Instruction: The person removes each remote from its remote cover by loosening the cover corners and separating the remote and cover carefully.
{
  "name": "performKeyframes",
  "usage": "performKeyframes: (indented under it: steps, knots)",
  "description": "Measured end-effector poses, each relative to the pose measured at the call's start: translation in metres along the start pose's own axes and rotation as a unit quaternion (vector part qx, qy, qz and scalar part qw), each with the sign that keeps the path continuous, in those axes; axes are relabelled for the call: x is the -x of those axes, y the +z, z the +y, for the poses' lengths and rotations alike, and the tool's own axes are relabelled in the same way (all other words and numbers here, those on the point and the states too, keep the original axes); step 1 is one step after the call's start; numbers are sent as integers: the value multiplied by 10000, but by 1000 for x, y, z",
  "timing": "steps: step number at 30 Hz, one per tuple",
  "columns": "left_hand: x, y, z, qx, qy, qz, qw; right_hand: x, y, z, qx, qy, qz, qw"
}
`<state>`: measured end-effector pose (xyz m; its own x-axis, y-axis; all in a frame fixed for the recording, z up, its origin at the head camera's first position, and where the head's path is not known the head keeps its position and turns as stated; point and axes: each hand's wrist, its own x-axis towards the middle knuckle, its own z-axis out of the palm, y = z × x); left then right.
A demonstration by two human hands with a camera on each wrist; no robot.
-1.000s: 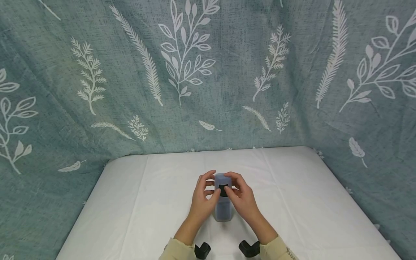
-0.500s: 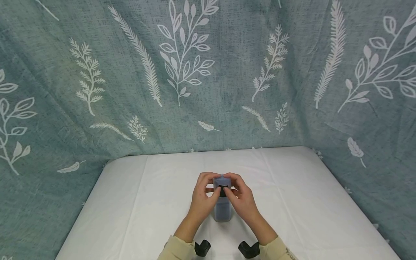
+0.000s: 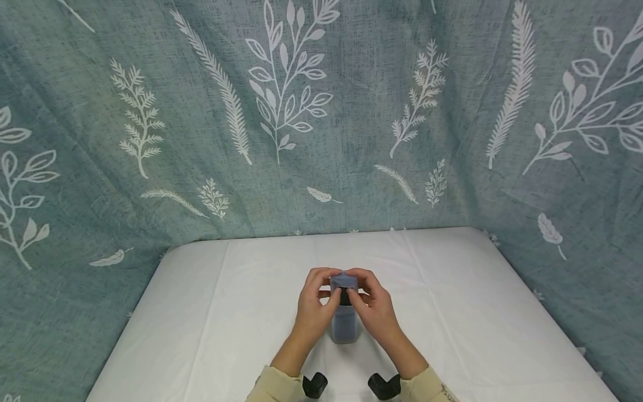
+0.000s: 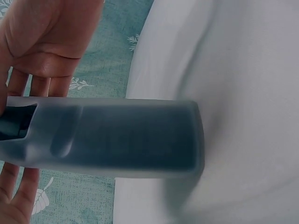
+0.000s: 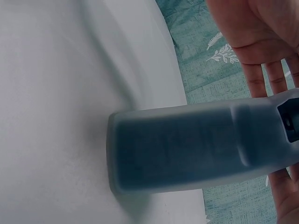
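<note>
A tall, frosted blue-grey plastic case (image 3: pixel 344 326) with rounded edges stands on the white-covered table. A dark piece (image 3: pixel 345 298) shows in the cut-out of its upper half; I cannot tell what it is. My left hand (image 3: pixel 313 307) grips the upper left side, thumb at the cut-out and index fingertip on the top edge. On the other side, my right hand (image 3: pixel 375 310) holds it the same way. Both wrist views show the smooth lower body of the case (image 4: pixel 126 137) reaching down to the cloth, with fingers behind its upper part.
A white cloth (image 3: pixel 241 312) covers the table. Green-blue fabric with white leaf prints (image 3: pixel 351 111) hangs behind and beside it. Two black curved pieces stick out at the cuffs, one left (image 3: pixel 315 385) and one right (image 3: pixel 384 386).
My left index finger has come down from a raised position onto the top edge of the case. The case stays in the same spot and my right hand has hardly moved.
</note>
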<state>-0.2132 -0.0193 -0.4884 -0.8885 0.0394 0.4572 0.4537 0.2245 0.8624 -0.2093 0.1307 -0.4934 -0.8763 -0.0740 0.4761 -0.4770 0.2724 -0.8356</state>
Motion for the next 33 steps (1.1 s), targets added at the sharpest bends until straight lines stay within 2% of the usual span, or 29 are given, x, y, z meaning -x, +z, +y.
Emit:
performKeyframes:
  steps: [8, 16, 23, 28, 33]
  knots:
    - [1, -2, -5, 87, 568, 134, 9983, -1, 0, -2, -53, 17, 137, 9999]
    - [0, 0, -6, -283, 1040, 420, 9933, 0, -1, -3, 147, -332, 294, 9989]
    - [0, 2, -6, -810, 1638, 713, 9806, 0, -5, -7, 425, -817, 403, 9949]
    - [-1, 2, -6, -1094, 2060, 848, 9687, -1, -11, -30, 526, -1044, 401, 9923]
    - [-1, 1, -5, -1227, 2180, 878, 9642, -3, -16, -39, 449, -1181, 310, 9915]
